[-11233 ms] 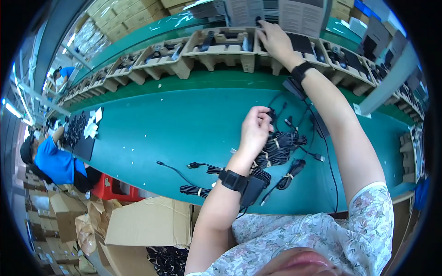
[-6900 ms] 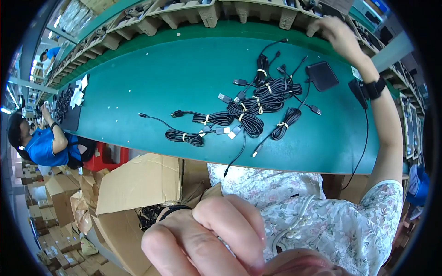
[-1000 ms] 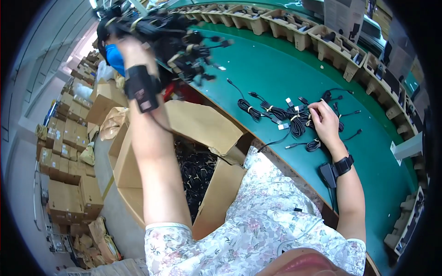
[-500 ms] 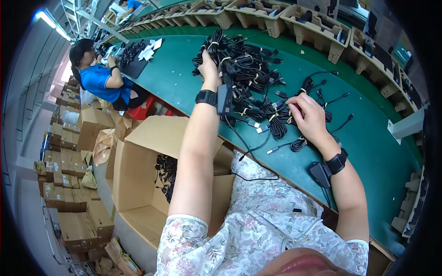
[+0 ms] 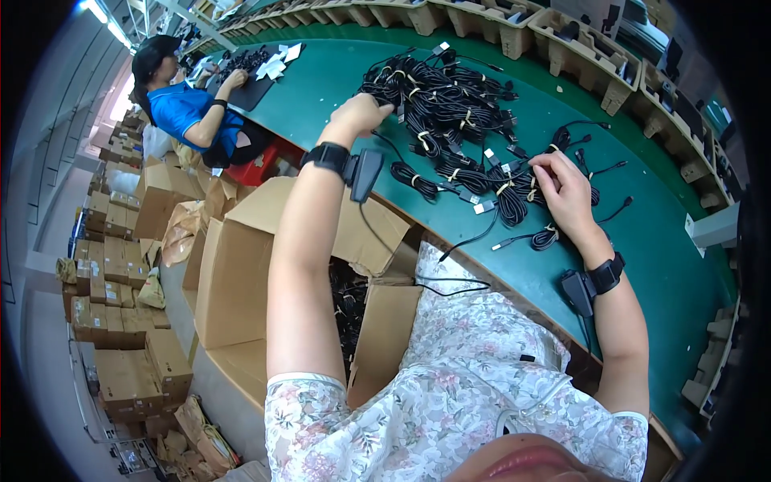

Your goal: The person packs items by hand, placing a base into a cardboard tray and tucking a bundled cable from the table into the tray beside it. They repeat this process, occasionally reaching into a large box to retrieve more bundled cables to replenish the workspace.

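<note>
A heap of black cables, coiled and tied with pale bands, lies on the green table. At its left edge, my left hand is beside the cables with the thumb held out. The fingers are partly hidden, and nothing shows in them. My right hand hovers over or rests on smaller coils at the heap's right side, its fingers loosely bent and apart from the thumb. Near it lie a coiled cable and a smaller coil. Another coil sits at the near left. Pale metal plugs show among them.
An open cardboard box with black cables inside stands left of the green table. Tan moulded trays line the far side. A co-worker in a blue shirt sits at the far left. Stacked cartons fill the left floor.
My left hand has drawn back left and nearer from the heap, leaving the cables it was on. My right hand stays by the same coils, its fingers slightly looser. The whole view has shifted somewhat.
</note>
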Motion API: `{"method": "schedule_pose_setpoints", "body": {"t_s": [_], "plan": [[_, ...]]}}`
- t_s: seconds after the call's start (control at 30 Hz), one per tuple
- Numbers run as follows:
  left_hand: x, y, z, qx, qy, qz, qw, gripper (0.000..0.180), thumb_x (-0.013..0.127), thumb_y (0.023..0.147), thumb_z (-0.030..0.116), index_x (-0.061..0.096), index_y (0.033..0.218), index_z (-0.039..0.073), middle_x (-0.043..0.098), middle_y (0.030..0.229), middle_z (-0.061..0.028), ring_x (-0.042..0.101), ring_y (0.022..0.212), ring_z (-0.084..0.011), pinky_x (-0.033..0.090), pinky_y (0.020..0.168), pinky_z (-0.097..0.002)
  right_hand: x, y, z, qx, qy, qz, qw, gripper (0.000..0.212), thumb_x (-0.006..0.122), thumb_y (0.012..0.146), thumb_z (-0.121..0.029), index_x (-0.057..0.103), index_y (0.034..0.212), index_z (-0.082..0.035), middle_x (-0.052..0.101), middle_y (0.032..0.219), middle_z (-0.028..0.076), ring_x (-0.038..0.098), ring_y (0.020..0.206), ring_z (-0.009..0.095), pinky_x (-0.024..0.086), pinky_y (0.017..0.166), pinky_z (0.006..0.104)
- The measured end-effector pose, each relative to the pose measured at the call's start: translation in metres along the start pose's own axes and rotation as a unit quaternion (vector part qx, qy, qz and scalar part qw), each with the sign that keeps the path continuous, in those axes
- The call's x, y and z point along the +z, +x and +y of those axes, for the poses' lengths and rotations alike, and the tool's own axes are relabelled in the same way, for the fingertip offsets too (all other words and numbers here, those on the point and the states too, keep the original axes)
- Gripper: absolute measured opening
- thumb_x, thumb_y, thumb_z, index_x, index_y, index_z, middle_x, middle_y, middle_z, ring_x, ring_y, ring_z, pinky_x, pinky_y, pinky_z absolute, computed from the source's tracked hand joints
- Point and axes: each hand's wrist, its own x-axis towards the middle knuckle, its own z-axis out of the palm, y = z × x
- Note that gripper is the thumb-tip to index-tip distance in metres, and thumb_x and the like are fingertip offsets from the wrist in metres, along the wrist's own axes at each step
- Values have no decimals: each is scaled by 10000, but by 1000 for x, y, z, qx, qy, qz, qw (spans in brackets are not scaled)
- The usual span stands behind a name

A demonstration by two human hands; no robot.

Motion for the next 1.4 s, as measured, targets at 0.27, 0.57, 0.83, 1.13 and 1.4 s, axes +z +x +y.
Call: {"method": "schedule_pose_setpoints", "body": {"t_s": [0.27,0.57,0.83,1.13,1.4], "plan": [[25,-61,12,305,24,356,883,270,555,808,176,553,1062,85,584,956,-98,562,915,-267,467,759,-368,-7,18,-20,-5,57,32,998,108,528,868,-95,582,943,-39,538,817,55,502,675,123,406,609,230],[60,-32,18,467,139,396,779,269,550,710,54,574,974,100,573,942,-53,528,955,-240,454,774,-353,-60,25,-19,-102,-61,72,990,116,520,875,-109,579,945,-39,551,827,46,509,690,136,415,633,243],[36,-42,23,467,201,381,772,234,621,710,84,563,936,98,591,925,-55,542,936,-248,451,730,-341,-120,-13,43,50,-136,49,988,117,555,844,-130,586,927,-54,567,853,88,546,772,214,438,673,295],[72,-90,101,451,-136,340,814,205,645,720,72,539,895,52,593,834,-123,563,796,-307,429,739,-404,-48,-18,73,-27,-233,-99,967,326,707,673,-266,550,817,-18,548,814,106,533,844,302,434,746,382],[111,-98,142,625,-9,214,751,430,670,720,76,480,1102,21,538,1085,-165,492,1044,-330,415,864,-394,-164,-5,21,-93,-435,-112,889,304,710,663,-224,532,816,-31,565,810,101,554,778,288,454,658,364]]}}
